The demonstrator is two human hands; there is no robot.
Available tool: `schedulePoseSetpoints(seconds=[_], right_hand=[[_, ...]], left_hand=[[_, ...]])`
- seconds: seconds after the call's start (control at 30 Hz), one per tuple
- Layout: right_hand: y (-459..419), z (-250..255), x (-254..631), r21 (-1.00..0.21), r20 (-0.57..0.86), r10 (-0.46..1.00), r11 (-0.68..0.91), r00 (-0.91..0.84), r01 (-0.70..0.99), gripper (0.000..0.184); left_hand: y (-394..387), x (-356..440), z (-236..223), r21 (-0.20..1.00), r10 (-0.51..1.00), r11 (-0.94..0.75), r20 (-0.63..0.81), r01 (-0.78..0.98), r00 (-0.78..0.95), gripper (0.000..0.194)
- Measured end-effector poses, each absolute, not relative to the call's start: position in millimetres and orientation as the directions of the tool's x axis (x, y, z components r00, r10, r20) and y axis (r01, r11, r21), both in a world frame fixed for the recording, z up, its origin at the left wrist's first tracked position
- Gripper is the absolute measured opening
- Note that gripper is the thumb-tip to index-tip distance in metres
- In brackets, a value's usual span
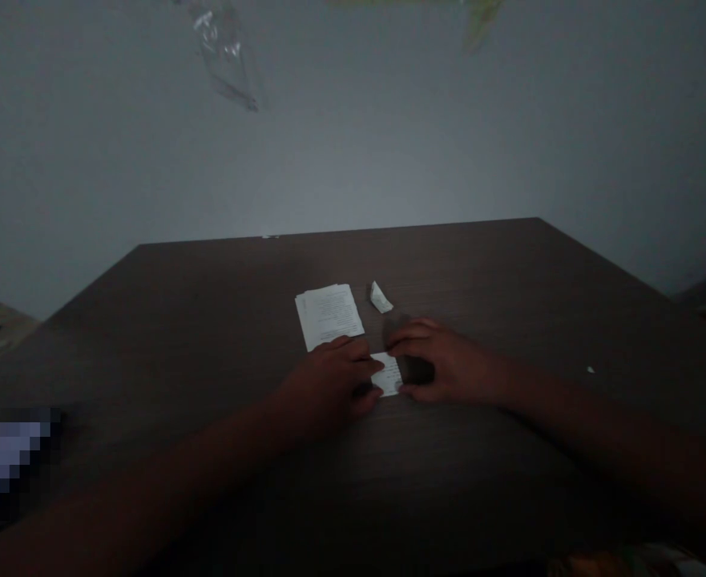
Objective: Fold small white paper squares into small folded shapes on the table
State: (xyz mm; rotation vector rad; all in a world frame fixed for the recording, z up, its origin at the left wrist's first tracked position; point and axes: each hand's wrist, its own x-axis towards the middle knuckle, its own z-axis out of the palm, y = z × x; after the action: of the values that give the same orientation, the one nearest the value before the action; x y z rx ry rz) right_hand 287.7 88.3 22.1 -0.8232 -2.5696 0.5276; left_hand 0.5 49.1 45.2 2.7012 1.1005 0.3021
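Observation:
A small white piece of paper [389, 373] lies on the dark wooden table [208, 320] between my two hands. My left hand [328, 385] pinches its left edge with bent fingers. My right hand [442, 362] grips its right edge between thumb and fingertips. A larger printed sheet of paper [328, 314] lies flat just behind my left hand, partly under its fingers. A tiny folded scrap of paper [381, 297] sits to the right of that sheet, behind my right hand.
A grey wall rises behind the table's far edge, with a clear plastic bag [223, 52] hanging high on it. A small white crumb [591, 369] lies on the table at the right. The room is dim.

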Motion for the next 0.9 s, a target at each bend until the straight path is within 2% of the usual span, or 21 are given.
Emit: schedulePoseSetpoints(seconds=[0.1, 0.33, 0.57, 0.7, 0.9], right_hand=[[91.2, 20.5, 289.7, -0.495, 0.246, 0.605, 0.75, -0.757, 0.438, 0.041], [112.0, 7.3, 282.9, -0.555, 0.355, 0.624, 0.74, -0.696, 0.38, 0.001], [116.2, 2.9, 272.4, -0.503, 0.366, 0.667, 0.728, -0.649, 0.465, 0.011], [112.3, 7.1, 275.3, -0.477, 0.324, 0.656, 0.736, -0.682, 0.48, 0.007], [97.4, 17.4, 284.6, -0.446, 0.239, 0.653, 0.731, -0.719, 0.516, 0.033]], left_hand=[[50.1, 0.5, 45.2, 0.258, 0.7, -0.704, 0.094, 0.662, 0.708, 0.024], [51.2, 0.5, 45.1, 0.258, 0.694, -0.706, 0.067, 0.66, 0.717, 0.027], [52.6, -1.2, 39.4, 0.249, 0.672, -0.732, 0.105, 0.635, 0.733, 0.022], [50.8, -2.9, 37.8, 0.254, 0.672, -0.733, 0.127, 0.631, 0.73, 0.025], [50.9, -2.6, 39.6, 0.258, 0.671, -0.733, 0.116, 0.63, 0.732, 0.024]])
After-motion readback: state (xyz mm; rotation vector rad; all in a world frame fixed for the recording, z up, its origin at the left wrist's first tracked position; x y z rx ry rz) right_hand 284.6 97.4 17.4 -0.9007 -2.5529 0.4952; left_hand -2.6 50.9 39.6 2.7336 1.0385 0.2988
